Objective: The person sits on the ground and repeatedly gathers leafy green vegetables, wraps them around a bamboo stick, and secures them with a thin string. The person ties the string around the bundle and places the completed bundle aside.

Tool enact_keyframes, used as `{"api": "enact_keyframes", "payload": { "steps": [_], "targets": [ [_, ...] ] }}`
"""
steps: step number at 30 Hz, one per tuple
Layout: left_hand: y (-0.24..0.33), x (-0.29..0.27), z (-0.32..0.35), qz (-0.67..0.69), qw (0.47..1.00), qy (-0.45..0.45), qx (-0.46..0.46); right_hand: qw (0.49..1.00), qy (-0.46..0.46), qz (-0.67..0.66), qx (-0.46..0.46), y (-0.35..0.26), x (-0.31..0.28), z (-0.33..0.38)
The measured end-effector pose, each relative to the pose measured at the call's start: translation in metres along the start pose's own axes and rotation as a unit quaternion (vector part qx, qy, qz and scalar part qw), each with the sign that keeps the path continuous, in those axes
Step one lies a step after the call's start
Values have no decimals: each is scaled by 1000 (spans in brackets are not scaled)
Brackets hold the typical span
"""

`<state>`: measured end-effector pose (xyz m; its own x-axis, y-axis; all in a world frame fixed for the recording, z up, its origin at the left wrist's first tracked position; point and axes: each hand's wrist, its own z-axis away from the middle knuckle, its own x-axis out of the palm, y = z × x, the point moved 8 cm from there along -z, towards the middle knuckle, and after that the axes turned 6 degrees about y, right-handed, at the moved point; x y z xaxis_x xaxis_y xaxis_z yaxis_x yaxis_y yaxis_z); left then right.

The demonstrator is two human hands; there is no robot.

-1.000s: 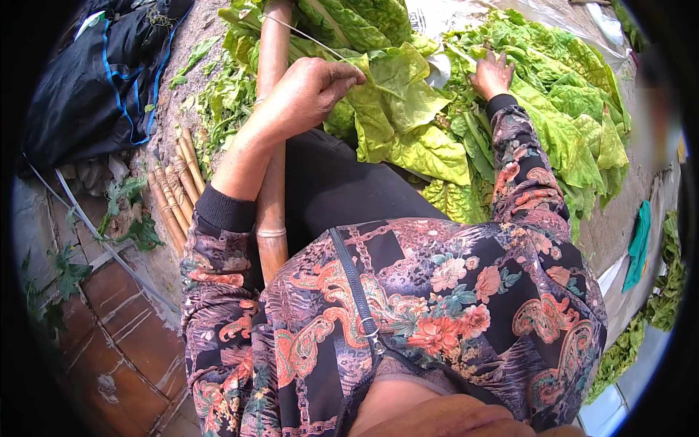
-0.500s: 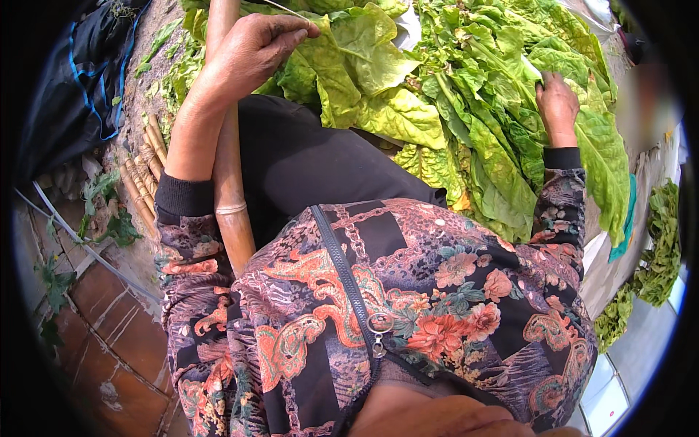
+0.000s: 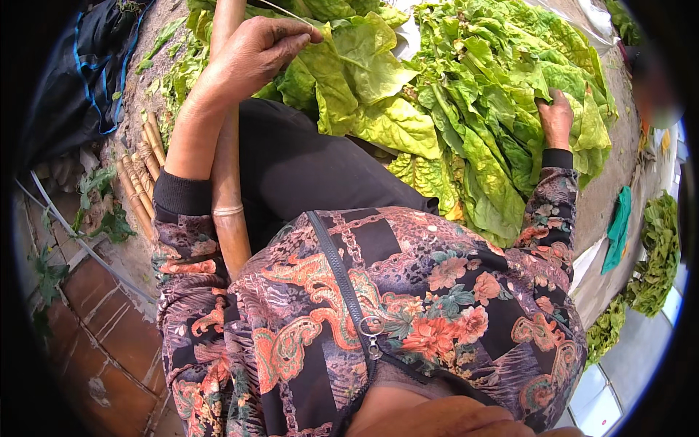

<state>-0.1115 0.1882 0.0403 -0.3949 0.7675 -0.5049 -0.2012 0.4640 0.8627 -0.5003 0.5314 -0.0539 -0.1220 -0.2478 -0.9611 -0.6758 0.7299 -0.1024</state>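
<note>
My left hand (image 3: pixel 258 58) is closed in a pinch on a thin pale string (image 3: pixel 285 10) at the top of the view. Its wrist rests against a bamboo pole (image 3: pixel 227 175) that slants up from my lap. Broad yellow-green leaves (image 3: pixel 368 62), tobacco by their look, hang beyond its fingertips. Over to the right, my right hand (image 3: pixel 557 120) is at the edge of a large heap of the same leaves (image 3: pixel 480 109). Its fingers curl round a leaf there; the fingertips are partly hidden by foliage.
Short bamboo pieces (image 3: pixel 138 182) lie at the left, below a black sheet with blue edging (image 3: pixel 69 80). Brown tiles (image 3: pixel 109 342) cover the floor at lower left. A teal cloth (image 3: pixel 617 229) and more leaf bundles (image 3: pixel 654 255) lie at the right.
The long leaf that hung beside my right forearm no longer hangs there, uncovering the teal cloth. My right hand has shifted slightly down. The left hand keeps its pinch.
</note>
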Motion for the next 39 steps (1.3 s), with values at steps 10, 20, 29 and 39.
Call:
{"api": "enact_keyframes", "payload": {
  "steps": [10, 20, 29, 39],
  "targets": [
    [5, 0, 1, -14, 1000, -21, -14, 996, -85, 18, -7, -53, 82, 1],
    [-1, -8, -5, 8, 999, -34, 9, 956, -184, -204, 100, -22, 100, 0],
    [14, -10, 0, -166, 976, 59, 129, 950, 93, -295, -47, -142, -98, -70],
    [59, -89, -44, -416, 894, 149, 74, 792, 201, -182, -547, -491, -81, -49]
  ]
}}
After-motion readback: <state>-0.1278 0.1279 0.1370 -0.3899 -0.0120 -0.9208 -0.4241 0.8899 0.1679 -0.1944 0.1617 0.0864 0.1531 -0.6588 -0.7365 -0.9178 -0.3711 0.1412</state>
